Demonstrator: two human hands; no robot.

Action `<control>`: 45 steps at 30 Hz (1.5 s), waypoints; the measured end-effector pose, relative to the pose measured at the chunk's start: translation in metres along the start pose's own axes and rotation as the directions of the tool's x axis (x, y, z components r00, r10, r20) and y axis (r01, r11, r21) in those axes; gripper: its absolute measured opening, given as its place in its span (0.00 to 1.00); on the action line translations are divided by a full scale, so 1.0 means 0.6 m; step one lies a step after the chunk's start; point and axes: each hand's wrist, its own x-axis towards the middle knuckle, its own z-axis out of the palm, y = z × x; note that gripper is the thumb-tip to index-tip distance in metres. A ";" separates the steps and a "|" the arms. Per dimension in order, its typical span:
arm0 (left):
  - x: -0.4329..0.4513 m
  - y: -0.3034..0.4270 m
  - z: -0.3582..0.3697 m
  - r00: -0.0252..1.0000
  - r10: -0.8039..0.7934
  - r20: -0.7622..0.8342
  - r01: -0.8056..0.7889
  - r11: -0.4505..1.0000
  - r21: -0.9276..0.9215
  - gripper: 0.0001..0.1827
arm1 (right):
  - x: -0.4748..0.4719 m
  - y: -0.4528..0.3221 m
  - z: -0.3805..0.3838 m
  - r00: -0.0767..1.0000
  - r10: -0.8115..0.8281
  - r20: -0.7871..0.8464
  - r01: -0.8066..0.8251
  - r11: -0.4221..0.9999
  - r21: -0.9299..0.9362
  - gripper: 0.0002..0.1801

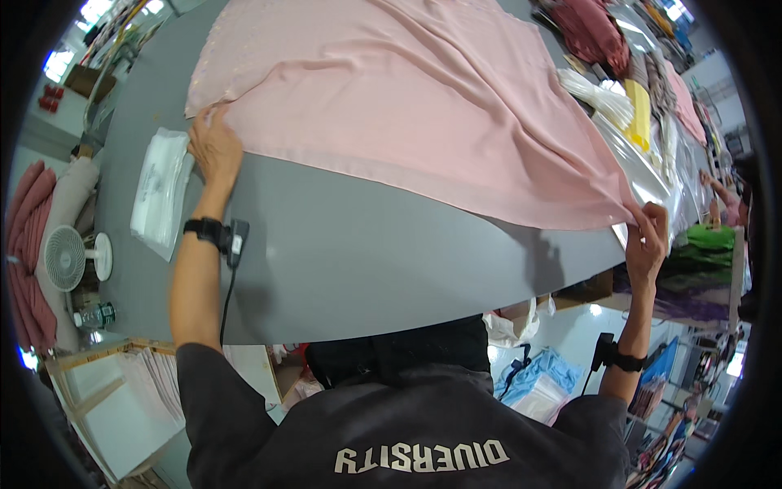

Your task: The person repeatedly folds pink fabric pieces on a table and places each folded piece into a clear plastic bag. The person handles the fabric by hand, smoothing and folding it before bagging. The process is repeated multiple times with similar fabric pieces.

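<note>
A large pale pink cloth [391,116] spreads over the grey table [342,244], with soft folds running across it and faint shiny specks along its left edge. My left hand [215,143] is at its near left corner, fingertips on the hem. Out to the right, my right hand [646,244] pinches the other near corner between thumb and fingers, lifted near the table's edge. The hem stretches between both hands. Just left of my left hand lies a stack of clear plastic bags [160,192].
On the right lie a bundle of white strips [595,98], a yellow packet [638,116], plastic film [635,165] and dark red fabric [589,33]. A small white fan [66,258] and a plastic bottle [96,315] stand at left. Another person's arm [721,191] shows far right.
</note>
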 end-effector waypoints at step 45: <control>0.021 0.434 -0.255 0.923 0.258 0.285 0.239 0.195 -0.951 0.20 | -0.087 -0.340 0.262 0.946 0.174 0.275 -0.325 0.526 0.786 0.10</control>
